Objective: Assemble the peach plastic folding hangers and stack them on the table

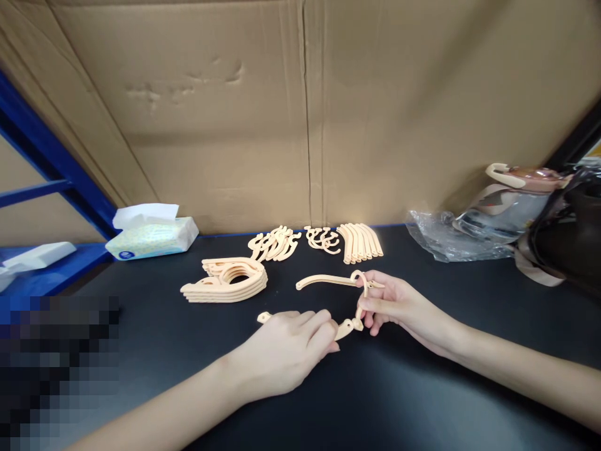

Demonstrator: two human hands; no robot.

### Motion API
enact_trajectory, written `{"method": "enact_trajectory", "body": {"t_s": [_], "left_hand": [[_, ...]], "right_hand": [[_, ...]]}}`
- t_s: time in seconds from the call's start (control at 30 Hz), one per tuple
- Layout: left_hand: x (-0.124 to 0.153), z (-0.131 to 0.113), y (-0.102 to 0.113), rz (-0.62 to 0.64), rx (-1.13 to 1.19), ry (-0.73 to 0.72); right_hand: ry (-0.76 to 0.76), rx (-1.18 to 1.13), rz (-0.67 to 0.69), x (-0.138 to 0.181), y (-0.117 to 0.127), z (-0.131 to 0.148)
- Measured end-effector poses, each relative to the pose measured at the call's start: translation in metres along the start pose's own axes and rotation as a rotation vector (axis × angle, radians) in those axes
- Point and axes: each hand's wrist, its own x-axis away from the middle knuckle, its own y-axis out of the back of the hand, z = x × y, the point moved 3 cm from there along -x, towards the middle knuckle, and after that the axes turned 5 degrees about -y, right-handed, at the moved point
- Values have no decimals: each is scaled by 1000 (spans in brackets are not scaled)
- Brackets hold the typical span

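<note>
Low over the black table, my left hand is closed around a cream plastic hanger arm; its ends stick out on both sides of the hand. With thumb and fingers pinched, my right hand grips a cream hanger hook, whose lower end meets the tip of that arm. Whether the two are joined I cannot tell. A second curved hanger arm reaches left from behind the hook, its right end partly hidden by the right fingers.
Stacked folded hangers lie left of my hands. Behind are piles of short hanger parts, loose hooks and curved arms. A tissue pack stands back left; a clear bottle, plastic bag and dark bag are at right.
</note>
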Motion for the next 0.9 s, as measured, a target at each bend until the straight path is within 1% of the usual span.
{"method": "enact_trajectory", "body": {"t_s": [0.13,0.27,0.47,0.53,0.67,0.73,0.83,0.9], "left_hand": [[1,0,0,16,-43,-10],[0,0,0,-7,-32,-11],[-7,-14,3,-45,-5,-159],[-7,-14,3,-38,19,-130],[-4,-4,2,-17,154,42],[-1,1,1,7,223,100],[0,2,1,28,244,105],[0,0,1,10,229,91]], "right_hand": [[16,7,-11,-1,1,1],[29,38,-11,-3,-2,0],[22,115,6,0,-11,-5],[32,113,-9,1,-11,-3],[91,74,-24,2,-9,4],[109,33,-47,2,-6,5],[114,-29,-76,2,-4,6],[105,-48,-59,2,-3,6]]}}
